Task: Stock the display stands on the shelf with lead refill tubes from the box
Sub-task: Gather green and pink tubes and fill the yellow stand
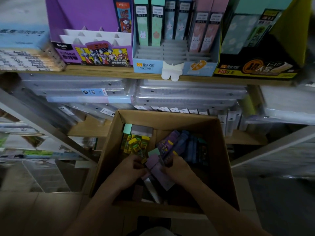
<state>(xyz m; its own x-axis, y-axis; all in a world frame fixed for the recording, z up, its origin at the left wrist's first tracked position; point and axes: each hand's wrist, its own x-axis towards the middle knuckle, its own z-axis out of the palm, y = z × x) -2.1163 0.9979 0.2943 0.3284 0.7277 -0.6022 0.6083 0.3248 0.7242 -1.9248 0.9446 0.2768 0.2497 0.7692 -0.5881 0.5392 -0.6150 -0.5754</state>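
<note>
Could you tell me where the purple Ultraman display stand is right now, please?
In the head view, the purple Ultraman display stand sits upper left on the wooden shelf, directly left of the light-blue stand.

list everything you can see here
wooden shelf: one, brown, across top
purple display stand: one, purple, shelf left
blue display stand: one, light blue, shelf middle
upright tubes: six, green, blue, pink pairs, in blue stand
black display stand: one, black and yellow, shelf right
clear folders: stacks, transparent, under shelf
cardboard box: one, brown, below centre
yellow packs: several, yellow, box back left
purple packs: several, purple and blue, box right
lilac pack: one, lilac, between both grips
left grip: one, holds lilac pack's left side
right grip: one, holds its right side
</note>
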